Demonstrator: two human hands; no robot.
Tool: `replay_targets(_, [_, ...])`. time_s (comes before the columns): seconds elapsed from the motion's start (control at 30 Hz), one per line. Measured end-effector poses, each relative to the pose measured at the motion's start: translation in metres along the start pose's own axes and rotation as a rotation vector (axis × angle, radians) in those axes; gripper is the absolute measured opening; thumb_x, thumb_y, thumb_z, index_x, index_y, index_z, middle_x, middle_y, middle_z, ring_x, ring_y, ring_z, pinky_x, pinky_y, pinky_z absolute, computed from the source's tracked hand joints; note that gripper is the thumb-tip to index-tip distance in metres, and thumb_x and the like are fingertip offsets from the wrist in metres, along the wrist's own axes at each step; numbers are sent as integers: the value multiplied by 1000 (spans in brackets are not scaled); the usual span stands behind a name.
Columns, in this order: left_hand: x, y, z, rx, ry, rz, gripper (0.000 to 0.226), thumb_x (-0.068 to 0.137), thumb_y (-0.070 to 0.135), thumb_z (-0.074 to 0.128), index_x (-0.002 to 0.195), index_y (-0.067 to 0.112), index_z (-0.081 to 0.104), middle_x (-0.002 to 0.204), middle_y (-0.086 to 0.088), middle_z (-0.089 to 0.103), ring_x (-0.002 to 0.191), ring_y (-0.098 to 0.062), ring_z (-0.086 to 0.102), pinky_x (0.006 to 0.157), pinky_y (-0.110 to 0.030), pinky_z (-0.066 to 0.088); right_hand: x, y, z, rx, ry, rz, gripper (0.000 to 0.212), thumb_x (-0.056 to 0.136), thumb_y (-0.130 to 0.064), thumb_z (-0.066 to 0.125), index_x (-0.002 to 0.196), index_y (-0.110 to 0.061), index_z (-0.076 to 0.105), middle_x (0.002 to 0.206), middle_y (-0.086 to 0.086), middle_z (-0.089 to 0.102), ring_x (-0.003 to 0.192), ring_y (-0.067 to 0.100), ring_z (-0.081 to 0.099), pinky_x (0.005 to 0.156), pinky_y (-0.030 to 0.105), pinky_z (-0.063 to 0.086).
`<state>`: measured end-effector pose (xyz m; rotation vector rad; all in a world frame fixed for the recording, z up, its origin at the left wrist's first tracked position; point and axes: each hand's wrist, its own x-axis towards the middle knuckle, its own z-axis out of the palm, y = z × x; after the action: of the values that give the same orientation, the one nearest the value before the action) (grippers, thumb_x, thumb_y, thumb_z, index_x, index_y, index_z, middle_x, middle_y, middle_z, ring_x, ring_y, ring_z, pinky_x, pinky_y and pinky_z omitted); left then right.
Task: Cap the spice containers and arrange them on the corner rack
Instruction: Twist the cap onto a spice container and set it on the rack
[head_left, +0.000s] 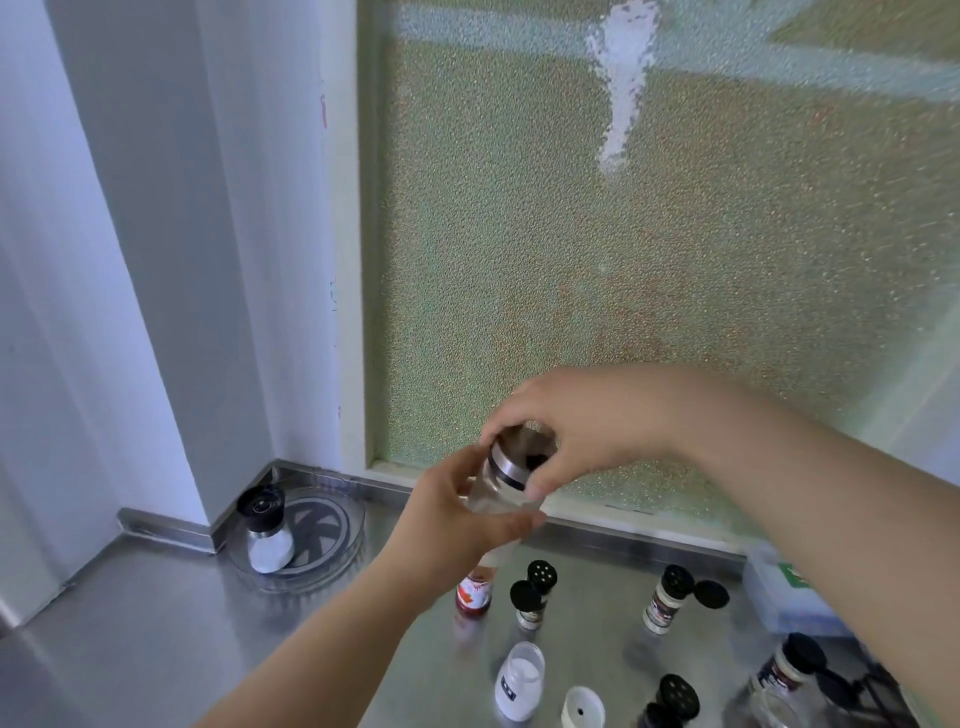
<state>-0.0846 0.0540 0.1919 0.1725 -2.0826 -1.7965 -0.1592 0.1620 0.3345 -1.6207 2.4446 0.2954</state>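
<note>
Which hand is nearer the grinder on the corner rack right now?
Left. The left hand, holding the glass jar, is just right of the grinder; the right hand caps it farther right.

A stainless-steel counter (156, 623) is seen below the fingers (511, 525). A round clear turntable rack (332, 561) is set left of them; spice shakers (667, 597) and a white jar (519, 680) are stood beneath.

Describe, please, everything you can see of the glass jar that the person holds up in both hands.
The glass jar has a clear body and a brushed metal collar with a dark band below it. It looks empty, though blur makes this uncertain. It is held tilted in the air above the steel counter, in front of the frosted window. The left hand grips its body from below; the right hand curls over its top, at the cap. Its base is hidden.
</note>
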Motion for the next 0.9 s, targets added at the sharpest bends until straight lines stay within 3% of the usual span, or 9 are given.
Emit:
replay_targets(0.13, [-1, -3, 2, -53, 20, -11, 46, 53, 27, 82, 97, 31, 65, 99, 2, 73, 101, -26, 63, 89, -44, 52, 19, -7, 16, -18, 108, 168, 61, 83, -70, 40, 85, -14, 64, 75, 4, 72, 55, 12, 68, 49, 23, 43])
replay_targets(0.27, [2, -4, -6, -78, 30, -15, 46, 57, 22, 81, 100, 28, 64, 101, 3, 72, 103, -24, 62, 91, -42, 51, 12, 2, 1, 160, -59, 53, 60, 78, -65, 55, 131, -38, 48, 129, -13, 57, 99, -1, 58, 79, 10, 40])
replay_targets(0.37, [4, -3, -10, -70, 26, -7, 47, 58, 22, 81, 101, 29, 64, 102, 5, 72, 104, -21, 62, 89, -38, 53, 9, 4, -6, 143, -47, -62, 63, 74, -37, 75, 129, -44, 46, 124, -24, 51, 96, -8, 46, 74, 1, 33])
replay_targets(0.47, [5, -4, -8, -74, 34, -1, 47, 54, 22, 82, 97, 27, 65, 96, 0, 72, 98, -26, 63, 84, -37, 53, 20, -6, 7, 63, 114, 92, 34, 77, -51, 62, 98, -24, 61, 83, -3, 73, 69, 10, 68, 60, 23, 49])
replay_targets(0.6, [5, -8, -7, -62, 40, -11, 48, 54, 22, 83, 98, 27, 65, 97, 3, 72, 99, -19, 65, 79, -27, 55, 32, -17, 16, 35, 57, 283, 70, 81, -75, 34, 65, -10, 58, 49, 5, 62, 50, 17, 65, 63, 28, 53])
replay_targets(0.67, [6, -8, -11, -66, 42, -13, 47, 54, 22, 83, 97, 29, 65, 97, 2, 72, 99, -19, 64, 78, -26, 55, 30, -8, 9, 72, -62, 255, 77, 76, -80, 33, 89, -11, 64, 80, 10, 73, 71, 17, 70, 79, 33, 56])
replay_targets(0.77, [8, -7, -17, -50, 59, 0, 49, 55, 23, 83, 100, 31, 65, 98, 4, 72, 100, -21, 63, 82, -30, 54, 20, 2, -8, 78, -128, -6, 67, 79, -49, 67, 138, -39, 38, 141, -11, 44, 115, 4, 48, 93, 19, 36])
replay_targets(0.83, [9, -7, -17, -40, 64, 14, 52, 53, 27, 83, 101, 32, 64, 99, 6, 72, 100, -22, 63, 86, -35, 53, 20, 2, -10, 33, -41, -68, 61, 79, -39, 70, 134, -40, 43, 128, -15, 53, 93, -2, 49, 75, 12, 36])
replay_targets(0.9, [8, -7, -16, -47, 94, 21, 49, 52, 26, 82, 97, 34, 65, 93, 7, 73, 94, -19, 64, 78, -28, 54, 25, -4, -4, -25, 61, 3, 45, 79, -55, 62, 116, -29, 58, 95, -10, 71, 70, -1, 57, 65, 18, 44])
